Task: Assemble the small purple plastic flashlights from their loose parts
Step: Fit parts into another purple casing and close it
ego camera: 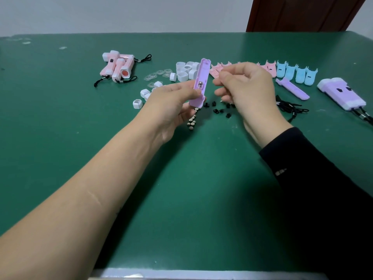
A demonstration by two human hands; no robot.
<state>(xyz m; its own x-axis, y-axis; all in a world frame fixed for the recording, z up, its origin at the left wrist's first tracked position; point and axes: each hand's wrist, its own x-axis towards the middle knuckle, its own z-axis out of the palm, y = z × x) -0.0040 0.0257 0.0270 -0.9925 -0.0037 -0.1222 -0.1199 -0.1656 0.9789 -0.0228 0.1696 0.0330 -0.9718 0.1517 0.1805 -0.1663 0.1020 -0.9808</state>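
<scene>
My left hand (171, 104) grips a purple flashlight half-shell (200, 83) upright above the table, its open side toward me, with small metal button cells seated inside. My right hand (244, 87) hovers just right of the shell, fingers curled with the fingertips pinched together; what they pinch is too small to see. On the table lie a second purple half-shell (292, 88), finished purple flashlights (341, 92) at the right, a cluster of button cells (192, 120) and small black switch parts (218, 110) under my hands.
Finished pink flashlights (119, 66) lie at the back left. White caps (185, 71) and clear lenses (159, 74) sit beside them. Pink shells (268, 67), blue shells (296, 72) and black lanyards (290, 108) lie toward the right on the green table (181, 188).
</scene>
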